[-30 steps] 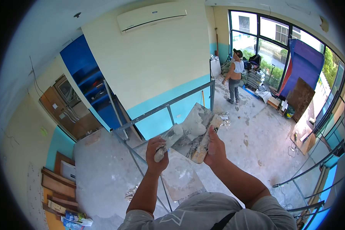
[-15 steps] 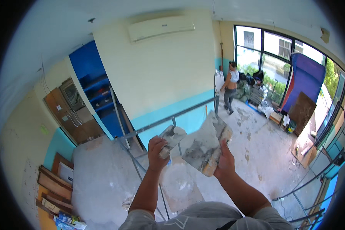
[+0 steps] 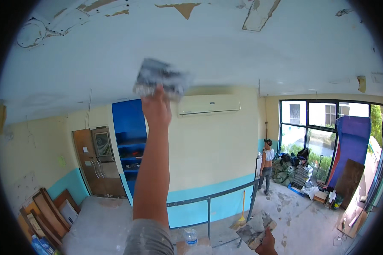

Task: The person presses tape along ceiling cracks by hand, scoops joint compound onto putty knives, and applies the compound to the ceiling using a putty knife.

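Observation:
My left arm reaches up toward the white ceiling (image 3: 225,55). My left hand (image 3: 157,108) is closed around a wide putty knife (image 3: 157,76), its grey, smeared blade blurred and close to the ceiling; contact cannot be made out. Low in front, my right hand (image 3: 267,244) grips the edge of a flat rectangular plate (image 3: 253,229) streaked with white and grey putty. The plate is tilted, and the fingers beneath it are mostly hidden.
A metal rail (image 3: 230,190) crosses ahead, with a water bottle (image 3: 191,236) and a yellow broom (image 3: 243,208) near it. Another person (image 3: 266,165) stands by filled sacks (image 3: 283,171). An air conditioner (image 3: 210,104) hangs high on the wall. Boards (image 3: 51,208) lean at left.
The view has tilted up to the ceiling. My left hand has lifted the putty knife from beside the plate to overhead. The plate in my right hand now sits lower in view.

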Demonstrator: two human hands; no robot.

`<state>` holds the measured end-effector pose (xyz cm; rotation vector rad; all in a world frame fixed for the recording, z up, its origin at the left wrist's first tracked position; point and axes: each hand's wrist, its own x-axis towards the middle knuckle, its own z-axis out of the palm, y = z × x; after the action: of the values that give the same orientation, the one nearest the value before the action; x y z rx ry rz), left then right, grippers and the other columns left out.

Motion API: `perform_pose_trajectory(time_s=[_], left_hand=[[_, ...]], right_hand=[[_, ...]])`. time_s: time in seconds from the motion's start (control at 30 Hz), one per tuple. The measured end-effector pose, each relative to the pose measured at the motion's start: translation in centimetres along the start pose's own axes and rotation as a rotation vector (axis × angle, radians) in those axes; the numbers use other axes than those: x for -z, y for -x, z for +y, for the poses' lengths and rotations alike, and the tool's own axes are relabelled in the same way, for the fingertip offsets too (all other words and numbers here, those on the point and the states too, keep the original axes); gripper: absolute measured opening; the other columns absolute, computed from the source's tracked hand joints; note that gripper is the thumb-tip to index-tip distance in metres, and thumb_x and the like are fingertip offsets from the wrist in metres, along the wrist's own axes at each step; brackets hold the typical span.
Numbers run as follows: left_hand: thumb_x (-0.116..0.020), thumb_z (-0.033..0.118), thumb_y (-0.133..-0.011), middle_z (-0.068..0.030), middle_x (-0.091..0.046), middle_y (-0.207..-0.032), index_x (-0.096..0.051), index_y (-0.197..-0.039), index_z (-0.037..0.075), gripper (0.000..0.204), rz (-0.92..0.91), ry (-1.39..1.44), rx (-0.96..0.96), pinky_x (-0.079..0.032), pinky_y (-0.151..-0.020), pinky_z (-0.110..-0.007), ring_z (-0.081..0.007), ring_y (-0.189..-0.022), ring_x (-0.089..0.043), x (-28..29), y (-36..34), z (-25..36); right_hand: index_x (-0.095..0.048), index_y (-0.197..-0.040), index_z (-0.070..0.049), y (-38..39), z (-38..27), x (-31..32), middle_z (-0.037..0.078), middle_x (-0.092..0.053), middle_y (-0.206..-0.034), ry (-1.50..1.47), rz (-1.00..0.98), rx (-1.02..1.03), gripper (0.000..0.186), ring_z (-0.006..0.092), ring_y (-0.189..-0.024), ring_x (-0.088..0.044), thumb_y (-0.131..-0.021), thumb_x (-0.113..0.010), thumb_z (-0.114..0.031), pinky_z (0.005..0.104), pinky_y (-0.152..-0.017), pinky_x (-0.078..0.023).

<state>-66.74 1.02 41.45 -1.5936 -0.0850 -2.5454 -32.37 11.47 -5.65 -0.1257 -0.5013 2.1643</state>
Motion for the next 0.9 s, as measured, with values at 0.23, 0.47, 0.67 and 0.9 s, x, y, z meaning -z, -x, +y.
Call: perform_pose_trajectory(time_s=[0.23,0.47,0.67,0.9], left_hand=[[-0.065,0.02,-0.088,-0.0119,-0.054,-0.118,-0.038,-0.13,0.001,0.053,-0.043,0.117,-0.012,-0.049,-0.083,-0.042,-0.0248,-0.107,-0.054,-7.0,-15.7,0.9],[-0.051,0.019,-0.097,-0.0132,-0.047,-0.131,-0.037,-0.132,0.0,0.043,-0.137,0.204,0.066,-0.043,-0.099,-0.057,-0.0328,-0.12,-0.047,-14.2,-18.1,0.4],[-0.052,0.017,-0.096,-0.0168,-0.05,-0.126,-0.041,-0.127,-0.003,0.038,0.059,-0.035,0.132,-0.052,-0.091,-0.054,-0.032,-0.112,-0.054,-11.7,-17.9,-0.8],[-0.065,0.017,-0.087,-0.0184,-0.056,-0.116,-0.043,-0.12,-0.007,0.046,0.129,-0.726,-0.575,-0.056,-0.082,-0.045,-0.0296,-0.093,-0.062,-5.4,-18.4,1.1]], right_hand=[[-0.034,-0.139,-0.009,0.6,-2.3,5.5,0.011,-0.049,-0.13,0.074,-0.1,0.075,0.055,0.0307,-0.112,-0.052,-0.096,-0.047,-0.04,0.0432,-0.091,-0.049],[-0.035,-0.139,-0.01,1.8,-3.8,8.8,0.011,-0.047,-0.133,0.144,0.174,0.252,0.058,0.0299,-0.117,-0.049,-0.094,-0.051,-0.042,0.0437,-0.095,-0.046],[-0.035,-0.14,-0.01,3.7,-3.8,6.6,0.011,-0.045,-0.137,-0.047,0.328,0.236,0.059,0.0305,-0.121,-0.047,-0.094,-0.05,-0.043,0.0445,-0.099,-0.043],[-0.034,-0.141,-0.012,2.8,-2.6,7.3,0.011,-0.044,-0.139,-0.011,0.241,0.232,0.056,0.0299,-0.123,-0.046,-0.096,-0.046,-0.043,0.0448,-0.1,-0.042]])
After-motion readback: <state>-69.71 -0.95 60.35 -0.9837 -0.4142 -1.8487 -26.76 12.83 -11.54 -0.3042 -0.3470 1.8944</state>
